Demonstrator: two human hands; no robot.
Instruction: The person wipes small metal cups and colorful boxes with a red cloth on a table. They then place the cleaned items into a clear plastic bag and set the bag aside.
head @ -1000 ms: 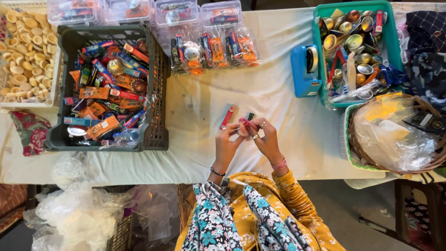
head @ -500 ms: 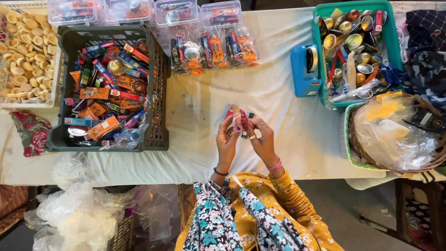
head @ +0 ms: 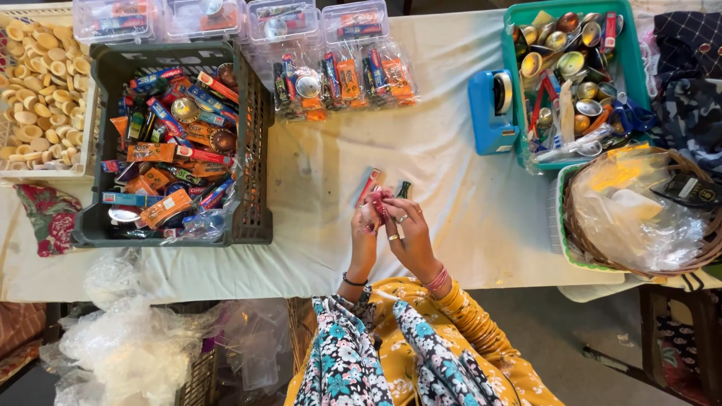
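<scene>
Working close together over the white-clothed table (head: 451, 225), both hands are curled around a small pink-red item (head: 380, 201); the left hand (head: 366, 225) pinches it from its side and the right hand (head: 406, 233), rings on its fingers, closes on it from the other, so the item sits between the fingertips just above the cloth, too small to tell exactly what it is. Just beyond the hands a slim red packet (head: 368, 186) lies on the table, and a small dark green piece (head: 404, 189) lies just beside the right fingertips. To the left stands a dark plastic crate (head: 256, 150) heaped with colourful small packets, and further left a white tray (head: 15, 171) holds pale round pieces. Along the far edge sit clear plastic boxes (head: 353, 22), with filled clear bags (head: 342, 79) near them. To the right a blue tape dispenser (head: 489, 113) stands just beside a green tub (head: 511, 90) full of shiny little metal bowls, and a wicker basket (head: 699, 256) lined with crumpled clear plastic sits near the table's right end.
</scene>
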